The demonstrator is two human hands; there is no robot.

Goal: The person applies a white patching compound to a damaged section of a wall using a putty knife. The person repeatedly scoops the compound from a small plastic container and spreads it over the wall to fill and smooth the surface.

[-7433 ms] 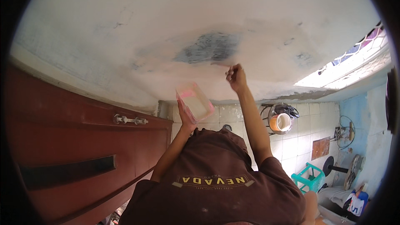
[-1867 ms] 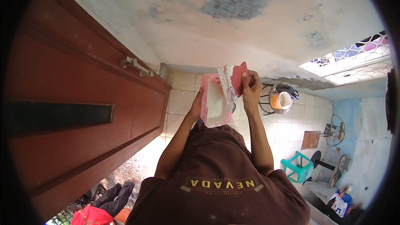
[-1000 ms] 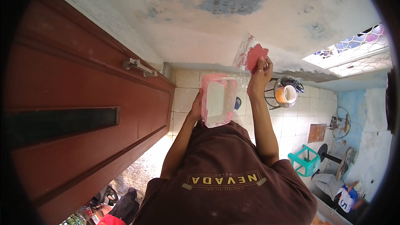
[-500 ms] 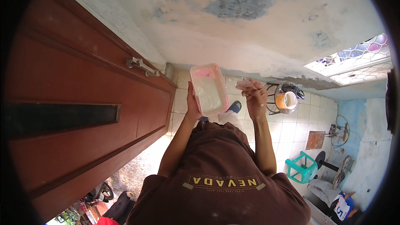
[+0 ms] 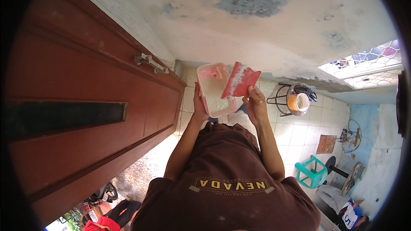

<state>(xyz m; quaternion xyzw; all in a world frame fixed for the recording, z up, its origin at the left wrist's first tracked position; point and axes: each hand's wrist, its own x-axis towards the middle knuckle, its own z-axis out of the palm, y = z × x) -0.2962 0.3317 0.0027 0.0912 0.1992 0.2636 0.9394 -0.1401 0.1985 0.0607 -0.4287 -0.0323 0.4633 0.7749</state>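
Observation:
My left hand grips a rectangular plastic tub with a pinkish rim by its left side, the fingers partly hidden beneath it. Whitish paste covers the tub's bottom, and a pink patch shows at its far end. Between the thumb and fingers of my right hand is a flat red putty spreader, held by its right edge. White paste is smeared along the spreader's left side, which overlaps the tub's right rim in this view. Whether the two touch, I cannot tell.
Ahead stands a wall with patchy filler and a bare grey area. A brown door with a metal handle is on the left. To the right are a round stool bearing an orange-and-white bucket, and a green plastic stool.
My right hand has moved slightly left and turned, bringing the spreader's broad red face into view beside the tub. The left hand keeps its grip on the tub.

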